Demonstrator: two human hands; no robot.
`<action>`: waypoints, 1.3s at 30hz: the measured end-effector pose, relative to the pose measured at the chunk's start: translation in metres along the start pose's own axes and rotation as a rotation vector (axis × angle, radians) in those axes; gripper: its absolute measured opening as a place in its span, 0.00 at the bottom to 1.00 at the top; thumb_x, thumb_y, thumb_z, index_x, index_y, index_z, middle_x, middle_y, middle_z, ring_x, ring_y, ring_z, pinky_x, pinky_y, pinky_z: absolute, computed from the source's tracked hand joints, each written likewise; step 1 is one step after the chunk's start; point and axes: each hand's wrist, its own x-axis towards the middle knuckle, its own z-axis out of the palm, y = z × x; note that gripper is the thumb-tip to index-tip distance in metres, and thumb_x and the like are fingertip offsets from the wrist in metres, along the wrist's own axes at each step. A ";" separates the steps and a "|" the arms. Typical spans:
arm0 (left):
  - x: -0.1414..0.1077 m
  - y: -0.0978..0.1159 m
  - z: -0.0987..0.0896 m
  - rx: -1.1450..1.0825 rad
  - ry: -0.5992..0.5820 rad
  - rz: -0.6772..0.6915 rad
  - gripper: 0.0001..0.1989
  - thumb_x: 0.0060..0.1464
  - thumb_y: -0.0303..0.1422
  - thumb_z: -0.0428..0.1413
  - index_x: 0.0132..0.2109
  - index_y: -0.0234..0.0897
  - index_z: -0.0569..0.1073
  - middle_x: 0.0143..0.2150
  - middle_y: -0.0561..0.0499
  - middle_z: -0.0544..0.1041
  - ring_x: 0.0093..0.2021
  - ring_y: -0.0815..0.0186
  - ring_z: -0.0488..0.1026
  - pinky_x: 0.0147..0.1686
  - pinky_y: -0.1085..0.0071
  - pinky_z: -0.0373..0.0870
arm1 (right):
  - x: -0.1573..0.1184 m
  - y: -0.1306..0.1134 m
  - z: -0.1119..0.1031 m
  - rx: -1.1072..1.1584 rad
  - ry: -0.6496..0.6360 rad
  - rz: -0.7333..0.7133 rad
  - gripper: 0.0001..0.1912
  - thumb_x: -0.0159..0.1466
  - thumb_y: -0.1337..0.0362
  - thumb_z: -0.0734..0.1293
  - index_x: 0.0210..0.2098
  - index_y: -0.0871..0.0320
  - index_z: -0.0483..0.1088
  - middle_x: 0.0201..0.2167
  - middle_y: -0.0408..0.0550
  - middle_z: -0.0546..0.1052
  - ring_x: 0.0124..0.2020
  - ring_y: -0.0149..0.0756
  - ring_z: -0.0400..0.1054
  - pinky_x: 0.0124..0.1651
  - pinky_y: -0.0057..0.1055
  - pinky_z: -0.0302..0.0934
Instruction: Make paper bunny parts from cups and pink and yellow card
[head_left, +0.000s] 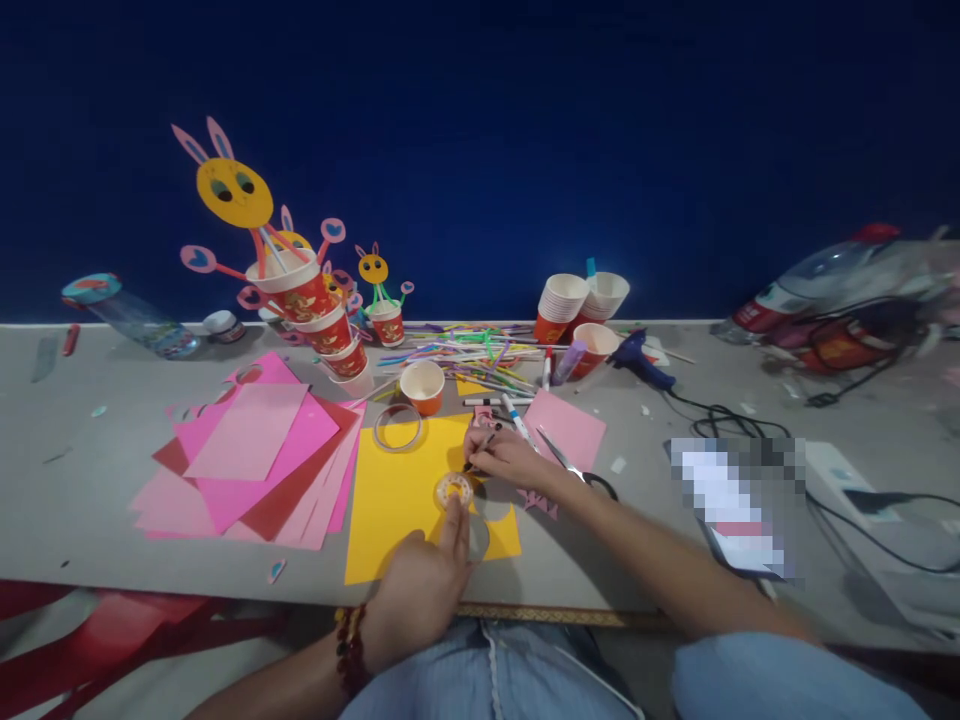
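Observation:
A yellow sheet of paper [397, 500] lies before me, with rounded pieces cut out of its right side. On it sits a small round white ring [443, 492] with a patterned rim and yellow showing inside. My left hand [424, 580] presses this ring down with outstretched index and middle fingers; the other fingers look curled under. Just above and right of the ring, my right hand [502, 452] pinches a thin dark pen [493, 436], its tip low by the ring's upper right edge. Close to my right wrist lie black-handled scissors [566, 458] and a pink sheet [574, 425].
Pink and red sheets [247, 440] are heaped at left. Behind them rise paper cups with rabbit figures [296, 290]. A roll of tape [397, 428], a paper cup [422, 387], and coloured sticks [480, 350] lie ahead. Rightward are a glue gun [641, 362], its cable, and a phone [731, 510].

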 end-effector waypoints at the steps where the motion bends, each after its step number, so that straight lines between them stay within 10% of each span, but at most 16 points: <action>1: 0.000 0.000 -0.001 0.012 -0.008 0.000 0.28 0.64 0.36 0.51 0.68 0.31 0.61 0.63 0.20 0.66 0.26 0.62 0.75 0.24 0.65 0.70 | -0.005 0.001 0.001 0.009 0.017 0.004 0.04 0.59 0.69 0.60 0.29 0.57 0.65 0.28 0.43 0.72 0.31 0.35 0.65 0.36 0.29 0.57; 15: 0.009 -0.018 0.010 0.044 0.127 0.058 0.22 0.62 0.24 0.50 0.62 0.33 0.68 0.55 0.32 0.75 0.29 0.62 0.75 0.26 0.65 0.71 | -0.064 -0.005 0.017 0.143 0.390 0.088 0.14 0.72 0.59 0.54 0.50 0.56 0.67 0.38 0.51 0.78 0.36 0.39 0.73 0.39 0.34 0.68; 21: 0.026 -0.034 0.015 -0.243 0.239 0.099 0.16 0.62 0.21 0.49 0.54 0.36 0.69 0.48 0.44 0.78 0.42 0.59 0.78 0.41 0.63 0.76 | -0.099 -0.013 0.047 -0.274 0.257 -0.016 0.17 0.70 0.68 0.58 0.56 0.54 0.68 0.47 0.53 0.78 0.49 0.44 0.71 0.52 0.40 0.65; 27: 0.031 -0.056 0.010 -0.613 0.372 0.091 0.10 0.66 0.28 0.47 0.50 0.39 0.70 0.47 0.46 0.79 0.46 0.61 0.77 0.45 0.65 0.75 | -0.104 -0.013 0.059 -0.424 0.261 -0.008 0.16 0.68 0.70 0.61 0.54 0.56 0.70 0.45 0.54 0.79 0.48 0.46 0.72 0.53 0.42 0.65; 33: 0.037 -0.087 -0.011 -0.902 0.534 -0.066 0.07 0.64 0.31 0.50 0.47 0.40 0.71 0.45 0.48 0.78 0.41 0.64 0.76 0.42 0.68 0.73 | -0.104 -0.014 0.049 -0.295 0.595 -0.011 0.16 0.71 0.68 0.58 0.56 0.54 0.68 0.47 0.52 0.79 0.47 0.42 0.75 0.48 0.36 0.69; 39: 0.044 -0.070 -0.024 -0.892 0.426 0.197 0.10 0.65 0.26 0.48 0.48 0.39 0.72 0.46 0.47 0.78 0.47 0.63 0.75 0.47 0.67 0.72 | -0.090 -0.027 0.035 -0.410 0.512 -0.098 0.21 0.65 0.67 0.65 0.58 0.57 0.66 0.50 0.56 0.77 0.50 0.47 0.72 0.53 0.42 0.67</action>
